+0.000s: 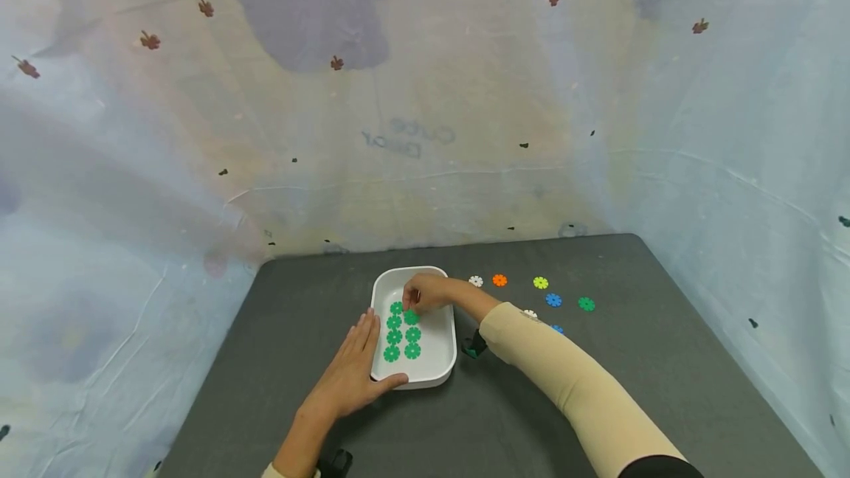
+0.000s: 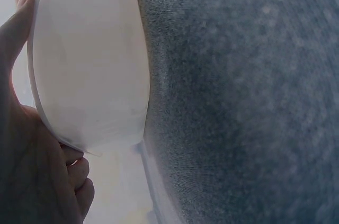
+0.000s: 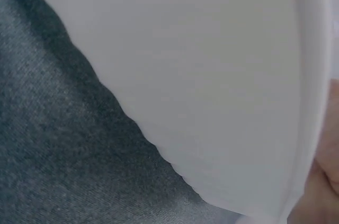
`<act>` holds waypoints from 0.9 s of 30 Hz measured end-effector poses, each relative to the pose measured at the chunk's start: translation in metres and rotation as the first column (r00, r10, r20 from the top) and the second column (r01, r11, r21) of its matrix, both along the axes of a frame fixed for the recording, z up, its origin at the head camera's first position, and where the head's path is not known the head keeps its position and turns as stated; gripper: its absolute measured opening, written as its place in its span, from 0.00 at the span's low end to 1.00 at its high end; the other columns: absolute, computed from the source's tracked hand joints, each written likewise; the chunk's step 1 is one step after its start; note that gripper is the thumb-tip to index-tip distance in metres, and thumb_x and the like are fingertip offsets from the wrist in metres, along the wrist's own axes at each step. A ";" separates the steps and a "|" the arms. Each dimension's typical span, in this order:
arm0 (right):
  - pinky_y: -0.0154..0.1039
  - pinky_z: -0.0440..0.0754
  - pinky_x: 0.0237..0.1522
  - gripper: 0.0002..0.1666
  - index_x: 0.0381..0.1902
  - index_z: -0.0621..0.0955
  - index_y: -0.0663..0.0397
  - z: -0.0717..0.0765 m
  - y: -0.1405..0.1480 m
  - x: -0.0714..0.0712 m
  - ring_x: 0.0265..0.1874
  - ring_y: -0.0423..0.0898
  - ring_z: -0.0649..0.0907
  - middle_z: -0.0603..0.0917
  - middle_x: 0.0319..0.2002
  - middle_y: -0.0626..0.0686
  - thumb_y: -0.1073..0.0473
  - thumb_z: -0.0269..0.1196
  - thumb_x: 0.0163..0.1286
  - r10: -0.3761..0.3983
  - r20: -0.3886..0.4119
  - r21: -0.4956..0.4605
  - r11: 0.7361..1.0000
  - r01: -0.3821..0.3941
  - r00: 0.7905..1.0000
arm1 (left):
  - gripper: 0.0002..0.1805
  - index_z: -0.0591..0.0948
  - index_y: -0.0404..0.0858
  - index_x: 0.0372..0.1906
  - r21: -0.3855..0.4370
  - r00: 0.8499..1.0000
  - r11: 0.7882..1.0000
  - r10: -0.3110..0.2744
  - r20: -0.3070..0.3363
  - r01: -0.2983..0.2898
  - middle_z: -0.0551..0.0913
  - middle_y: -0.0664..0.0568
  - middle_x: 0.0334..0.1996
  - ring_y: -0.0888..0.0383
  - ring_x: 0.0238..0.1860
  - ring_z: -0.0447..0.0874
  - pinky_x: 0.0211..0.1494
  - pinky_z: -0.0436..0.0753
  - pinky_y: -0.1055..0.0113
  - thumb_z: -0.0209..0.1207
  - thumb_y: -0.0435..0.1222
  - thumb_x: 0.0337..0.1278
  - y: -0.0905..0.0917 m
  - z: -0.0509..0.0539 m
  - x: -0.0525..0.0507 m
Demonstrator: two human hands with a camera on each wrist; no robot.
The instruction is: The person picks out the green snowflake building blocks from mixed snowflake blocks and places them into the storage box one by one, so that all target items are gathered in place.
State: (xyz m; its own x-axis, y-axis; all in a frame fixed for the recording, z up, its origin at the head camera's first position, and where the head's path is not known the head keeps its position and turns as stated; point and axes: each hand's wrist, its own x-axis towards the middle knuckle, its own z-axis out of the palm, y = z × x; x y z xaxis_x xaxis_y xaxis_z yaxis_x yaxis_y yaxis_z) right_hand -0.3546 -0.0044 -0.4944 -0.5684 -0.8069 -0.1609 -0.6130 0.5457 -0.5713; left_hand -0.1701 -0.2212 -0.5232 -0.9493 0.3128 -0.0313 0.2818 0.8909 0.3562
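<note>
A white rectangular tray lies on the table, with several green notched plastic discs set in two columns on its floor. My left hand rests on the tray's left rim with straight fingers, its thumb along the near rim. In the left wrist view, the tray's outer wall shows beside that hand. My right hand reaches over the right rim and pinches a green disc at the far end of the right column; its fingertips partly cover the disc. The right wrist view shows mostly tray wall.
Loose notched discs lie right of the tray: white, orange, yellow-green, blue and green. Others are partly hidden by the right sleeve. The dark grey table meets a hanging plastic sheet at its back.
</note>
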 end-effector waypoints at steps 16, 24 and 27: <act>0.37 0.86 0.49 0.06 0.48 0.88 0.59 0.020 0.031 0.016 0.41 0.40 0.84 0.88 0.41 0.47 0.67 0.66 0.78 -0.035 -0.021 -0.146 0.989 0.031 0.999 | 0.69 0.43 0.34 0.88 0.005 1.000 1.000 0.009 -0.007 -0.009 0.36 0.43 0.89 0.45 0.88 0.35 0.89 0.45 0.45 0.62 0.73 0.62 0.003 0.001 0.000; 0.39 0.87 0.52 0.06 0.50 0.87 0.49 0.031 0.087 0.023 0.44 0.39 0.85 0.87 0.44 0.45 0.61 0.66 0.80 -0.092 -0.043 -0.262 0.962 0.078 0.995 | 0.70 0.44 0.33 0.88 0.010 1.000 1.000 0.008 -0.019 -0.008 0.37 0.42 0.88 0.45 0.88 0.36 0.89 0.47 0.44 0.60 0.76 0.60 0.002 0.002 0.000; 0.41 0.88 0.53 0.07 0.51 0.87 0.52 0.033 0.112 0.026 0.45 0.41 0.85 0.87 0.45 0.46 0.62 0.66 0.80 -0.140 -0.042 -0.290 0.949 0.122 0.989 | 0.70 0.47 0.31 0.87 0.027 0.999 1.000 0.002 -0.053 0.000 0.41 0.39 0.88 0.42 0.88 0.39 0.88 0.50 0.42 0.61 0.75 0.59 0.002 0.001 0.001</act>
